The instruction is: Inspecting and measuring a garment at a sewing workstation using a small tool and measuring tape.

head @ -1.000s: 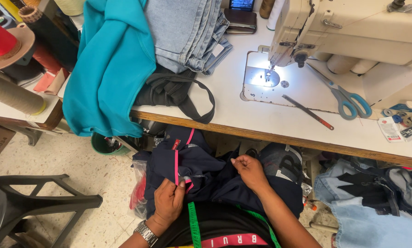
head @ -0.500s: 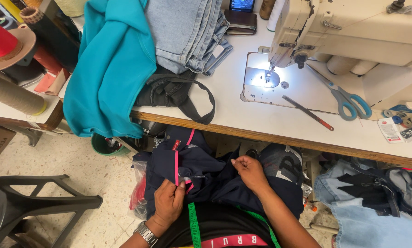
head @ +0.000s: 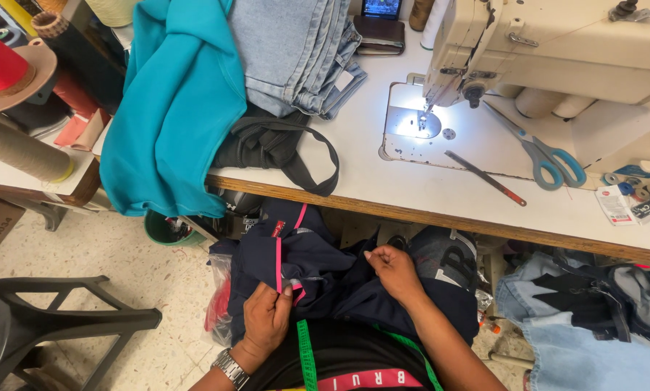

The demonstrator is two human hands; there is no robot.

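Both the left hand [head: 266,318] and right hand [head: 392,269] pinch the navy garment [head: 318,271]; its pink stripe [head: 279,264] runs lengthwise away from the left hand toward the surface [head: 426,195].

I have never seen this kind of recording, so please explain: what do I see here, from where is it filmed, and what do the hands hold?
The camera sits on a person's head and looks down. Both hands work in the lap: the left hand pinches a dark navy garment at its pink stripe, and the right hand grips its fabric. Ahead stands a cream sewing machine on a white table, its lamp lit. On the table lie teal-handled scissors, a slim metal ruler, folded jeans and a teal garment.
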